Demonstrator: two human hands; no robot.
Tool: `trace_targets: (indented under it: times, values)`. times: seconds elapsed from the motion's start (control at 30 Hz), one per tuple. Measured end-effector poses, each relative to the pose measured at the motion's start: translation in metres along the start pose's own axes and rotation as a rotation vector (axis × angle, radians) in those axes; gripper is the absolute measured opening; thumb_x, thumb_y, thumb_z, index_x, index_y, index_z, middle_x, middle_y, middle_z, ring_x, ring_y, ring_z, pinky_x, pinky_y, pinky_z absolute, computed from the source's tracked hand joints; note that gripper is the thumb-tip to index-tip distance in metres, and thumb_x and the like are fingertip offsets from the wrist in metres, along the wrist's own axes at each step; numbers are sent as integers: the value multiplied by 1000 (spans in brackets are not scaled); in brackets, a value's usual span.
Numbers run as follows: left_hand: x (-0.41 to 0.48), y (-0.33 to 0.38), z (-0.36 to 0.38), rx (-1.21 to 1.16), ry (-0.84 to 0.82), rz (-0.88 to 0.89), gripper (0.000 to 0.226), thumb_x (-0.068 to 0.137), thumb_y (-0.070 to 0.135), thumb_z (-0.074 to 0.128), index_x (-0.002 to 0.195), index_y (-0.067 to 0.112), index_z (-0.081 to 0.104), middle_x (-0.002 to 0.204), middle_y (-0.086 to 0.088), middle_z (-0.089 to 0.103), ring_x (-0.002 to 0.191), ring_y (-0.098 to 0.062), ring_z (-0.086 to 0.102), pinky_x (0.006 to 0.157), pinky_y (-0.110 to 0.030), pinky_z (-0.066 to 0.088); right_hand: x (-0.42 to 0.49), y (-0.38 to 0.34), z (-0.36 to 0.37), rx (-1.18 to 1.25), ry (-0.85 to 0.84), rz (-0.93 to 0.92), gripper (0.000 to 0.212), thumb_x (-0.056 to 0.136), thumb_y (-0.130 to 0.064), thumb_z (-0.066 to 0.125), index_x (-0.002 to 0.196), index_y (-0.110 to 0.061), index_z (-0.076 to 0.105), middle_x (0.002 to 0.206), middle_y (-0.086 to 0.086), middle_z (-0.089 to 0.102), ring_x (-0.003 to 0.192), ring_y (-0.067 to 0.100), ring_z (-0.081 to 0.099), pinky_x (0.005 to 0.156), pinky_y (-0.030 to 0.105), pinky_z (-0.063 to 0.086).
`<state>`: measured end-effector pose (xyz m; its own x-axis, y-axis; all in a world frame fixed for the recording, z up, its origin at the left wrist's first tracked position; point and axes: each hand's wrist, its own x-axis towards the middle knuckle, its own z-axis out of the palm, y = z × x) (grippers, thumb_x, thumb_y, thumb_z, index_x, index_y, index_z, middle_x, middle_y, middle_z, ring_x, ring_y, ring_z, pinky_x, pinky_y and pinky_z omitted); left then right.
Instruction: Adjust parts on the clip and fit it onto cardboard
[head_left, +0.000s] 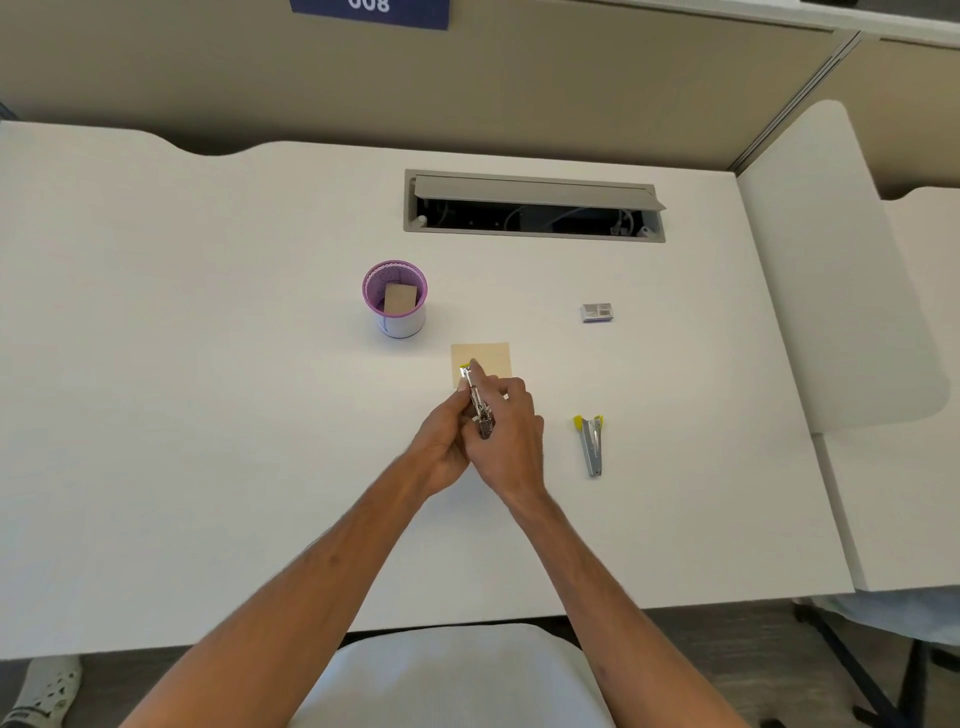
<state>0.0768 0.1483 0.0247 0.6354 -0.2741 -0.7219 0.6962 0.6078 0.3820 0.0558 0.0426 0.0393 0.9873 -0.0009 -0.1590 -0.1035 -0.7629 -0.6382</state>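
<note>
Your white desk carries everything here, with an open cable tray set into its far side. Both of your hands meet near the desk's middle, just in front of you: your left hand curls its fingers around the lower end of a small metal stapler part, and your right hand grips it from the other side, its index finger stretched forward along the top. The part sits between the two hands, its long axis running away from you and leaning slightly left, its yellow-tipped front end pointing at a tan square of paper and hovering over the paper's near-left corner. A purple mesh cup holding a tan block stands beyond, to the left. A second stapler piece with yellow tips lies to the right of your hands, pointing away from you. A small staple box rests farther off on the right.
</note>
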Motion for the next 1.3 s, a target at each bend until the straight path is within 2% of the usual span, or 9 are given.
trace_targets:
  times: [0.1,0.23,0.37,0.43,0.57,0.97,1.03,1.17,1.3]
  values:
    - [-1,1,0,-3,-11,-13,43,117,42,48,133,10,72,120,-6,78,105,-19,79,90,-32,65,-4,4,-7,120,76,-39,61,91,-21,71,149,-38,58,122,-14,60,111,13,64,92,43,54]
    - [-1,-1,0,26,-7,15,47,118,41,46,145,7,66,121,-7,77,114,-26,75,108,-39,57,-12,17,-12,32,203,-138,24,95,-21,70,116,-30,63,109,-18,68,92,4,63,87,42,53]
    - [0,-5,-1,110,5,25,44,118,41,44,138,12,70,106,-4,79,89,-17,80,86,-31,63,-9,23,-12,-56,259,-189,9,101,-21,70,107,-28,68,105,-14,72,84,9,63,79,39,53]
    - [-1,-10,1,126,23,20,42,118,43,44,127,14,72,96,0,78,82,-14,78,77,-29,62,-5,24,-12,-69,262,-205,9,101,-20,69,108,-27,71,105,-12,73,85,13,65,80,39,53]
    - [-1,-17,2,143,31,30,42,117,45,45,128,14,71,101,-2,74,86,-17,69,83,-33,55,1,28,-11,-68,252,-227,12,99,-14,74,106,-21,81,107,-8,74,94,17,70,80,43,54]
    - [0,-17,1,130,20,20,42,117,45,44,121,16,73,100,1,79,82,-15,76,74,-30,61,-3,34,-17,22,288,-183,26,99,-6,70,113,-24,82,113,-12,73,91,15,73,77,46,56]
    - [2,-16,0,118,13,27,45,117,45,45,132,14,72,118,-1,80,94,-19,79,83,-33,63,-4,40,-21,51,290,-179,40,94,3,64,116,-25,81,112,-11,71,91,16,72,75,46,57]
    - [6,-15,-5,84,-47,44,49,118,42,43,149,11,65,143,-5,74,120,-25,77,115,-44,55,-14,56,-28,-13,230,-292,57,84,16,57,120,-25,73,115,-12,65,97,17,69,74,45,56]
    - [10,-10,-5,62,-60,63,49,118,42,42,152,12,61,146,-6,72,128,-26,74,112,-42,58,-29,73,-27,-211,114,-416,65,78,12,61,131,-25,61,126,-9,59,105,17,60,77,39,52]
